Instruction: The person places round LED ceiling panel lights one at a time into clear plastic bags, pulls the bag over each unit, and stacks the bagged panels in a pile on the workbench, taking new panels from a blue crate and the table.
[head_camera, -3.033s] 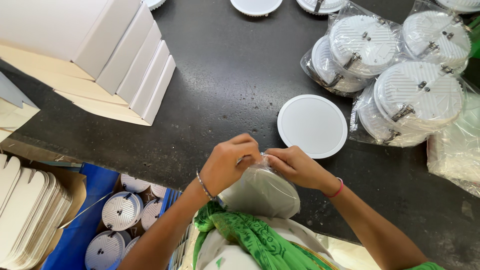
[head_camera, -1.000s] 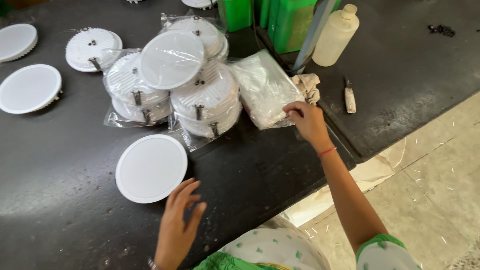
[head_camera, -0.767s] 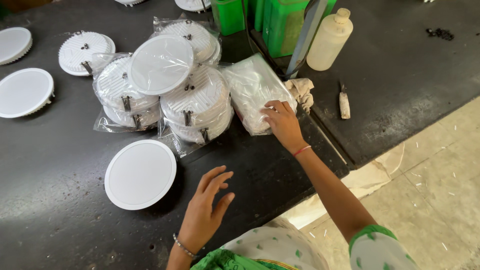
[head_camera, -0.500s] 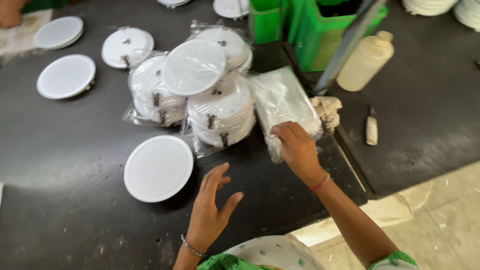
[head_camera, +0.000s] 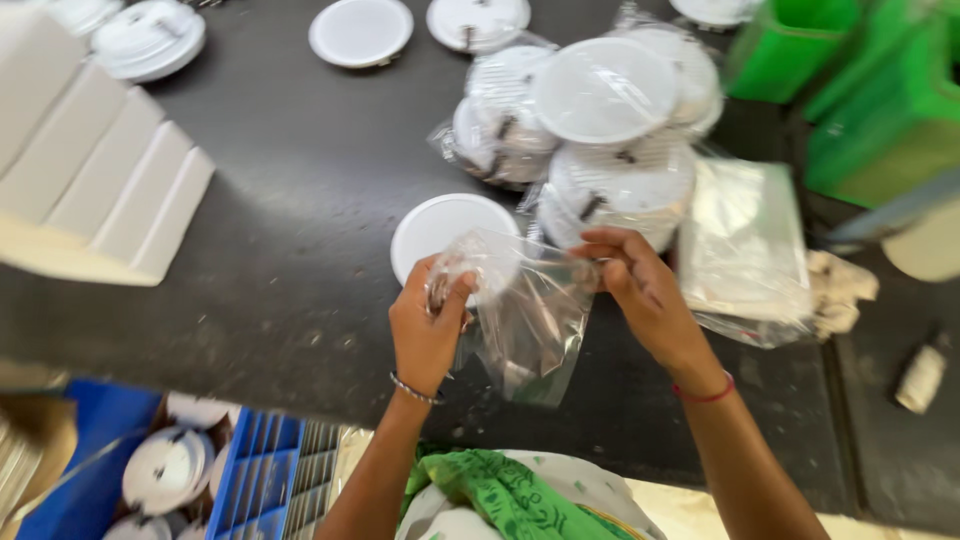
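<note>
Hanging between both hands, a clear plastic bag (head_camera: 525, 315) is held above the near edge of the dark worktable (head_camera: 270, 200).

Left hand (head_camera: 428, 325): closed, pinching the bag's upper left corner between thumb and fingers; a thin bangle at the wrist.

Right hand (head_camera: 640, 295): closed, fingers pinching the bag's upper right edge; a red thread at the wrist. The bag's mouth stretches between the two grips and its body droops toward the person's lap.

Nearest the viewer, below the table edge: green and white patterned cloth (head_camera: 510, 495) over the lap; to the left, a blue crate (head_camera: 255, 475) with round white light fittings (head_camera: 165, 470) beside it.

Just behind the bag, on the table: one flat round white panel light (head_camera: 430, 225), partly covered by the bag.

Right of the right hand: a stack of flat clear bags (head_camera: 745, 245), with a crumpled rag (head_camera: 840, 285) at its right edge.

Further back: a heap of round white lights wrapped in plastic (head_camera: 590, 110), touching one another.

Left side: white cardboard boxes (head_camera: 95, 195) standing in a row.

Far edge: two more loose white round lights (head_camera: 362, 30), and green bins (head_camera: 860, 90) at the far right.
</note>
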